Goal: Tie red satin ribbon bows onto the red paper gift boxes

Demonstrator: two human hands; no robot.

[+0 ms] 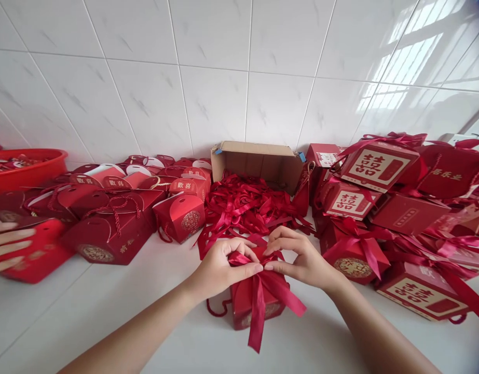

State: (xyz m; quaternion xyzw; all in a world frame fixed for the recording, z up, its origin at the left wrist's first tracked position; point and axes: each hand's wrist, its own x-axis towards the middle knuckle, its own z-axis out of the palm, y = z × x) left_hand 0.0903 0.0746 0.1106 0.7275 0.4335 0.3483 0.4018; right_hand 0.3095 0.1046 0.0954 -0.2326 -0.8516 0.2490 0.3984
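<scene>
Your left hand (pixel 219 267) and right hand (pixel 301 259) both have fingers (pixel 247 270) clamped on the red satin ribbon (pixel 262 291), tips nearly meeting. Small red paper gift box (pixel 242 306) sits right under your fingers on the white desk (pixel 107 301). Loose red ribbon pile (pixel 243 205) lies just beyond them.

Forearms extended forward, converging; left hand (pixel 219 267) and right hand (pixel 301 259) curled, fingertips pinched, nearly meeting at centre.

Right stack: gift boxes (pixel 375 166) carry 囍 in red on white labels. Left group: small boxes (pixel 183 185) read 歡喜, gold.
</scene>
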